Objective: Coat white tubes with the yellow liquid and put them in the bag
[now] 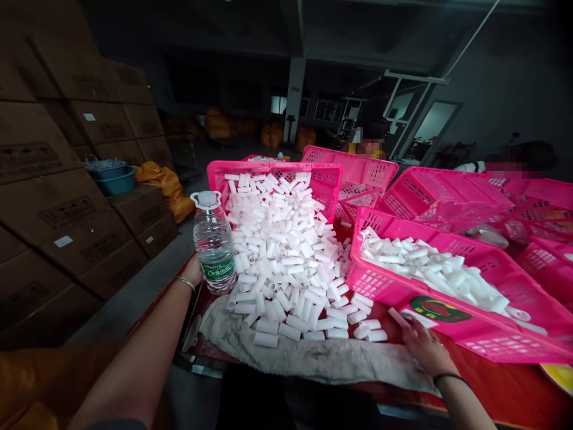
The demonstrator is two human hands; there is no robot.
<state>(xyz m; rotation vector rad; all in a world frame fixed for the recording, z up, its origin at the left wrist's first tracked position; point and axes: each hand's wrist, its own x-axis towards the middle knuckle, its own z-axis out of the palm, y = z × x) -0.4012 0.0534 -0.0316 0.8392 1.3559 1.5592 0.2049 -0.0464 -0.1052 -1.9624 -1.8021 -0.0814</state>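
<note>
A heap of short white plastic tubes (286,257) spills from a tipped pink basket (329,179) onto the red tabletop. My left hand (193,270) is at the table's left edge, beside a large clear water bottle (213,245) with a green label. The bottle hides its fingers, so whether they touch it is unclear. At the front right, my right hand (425,346) is low over the table, its fingers closed on the end of one white tube (397,317). A grey cloth (304,355) lies along the front edge, partly under the tubes.
A pink basket (514,280) of white pieces stands just beyond my right hand. More pink baskets (447,194) lie behind it, with two people partly visible there. Stacked cartons (67,179), a blue tub (117,181) and orange sacks (165,188) fill the left side.
</note>
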